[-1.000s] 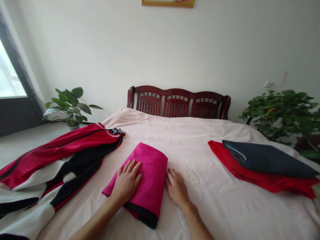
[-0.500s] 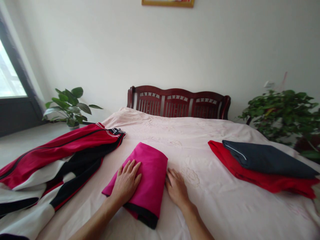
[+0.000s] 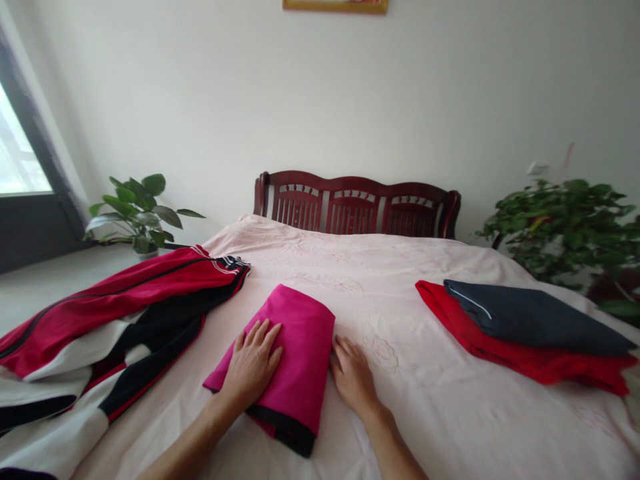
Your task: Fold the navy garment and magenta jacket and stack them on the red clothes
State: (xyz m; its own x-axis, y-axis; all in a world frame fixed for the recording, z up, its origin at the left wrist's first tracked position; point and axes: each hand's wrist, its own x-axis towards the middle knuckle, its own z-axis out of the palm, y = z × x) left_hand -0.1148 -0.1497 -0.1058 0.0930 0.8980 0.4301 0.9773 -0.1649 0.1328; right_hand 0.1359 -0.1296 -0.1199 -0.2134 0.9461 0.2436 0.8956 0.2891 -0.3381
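A folded magenta garment (image 3: 305, 347) with a black edge lies on the bed in front of me. My left hand (image 3: 253, 360) rests flat on its left part, fingers spread. Beside its right edge, my right hand (image 3: 354, 373) lies on the pale pink sheet (image 3: 440, 427) with fingers stretched out; the fingertips are at the garment's side, and whether they touch it I cannot tell. To the left a red, black and white track jacket (image 3: 125, 287) is laid out loosely. A folded dark blue garment (image 3: 530, 317) sits on a folded red one (image 3: 510, 360) at the right.
A dark wooden headboard (image 3: 353, 203) stands at the far end of the bed against the wall. Potted plants grow at the left (image 3: 143, 210) and at the right (image 3: 565, 227). A window (image 3: 23, 147) is at the far left.
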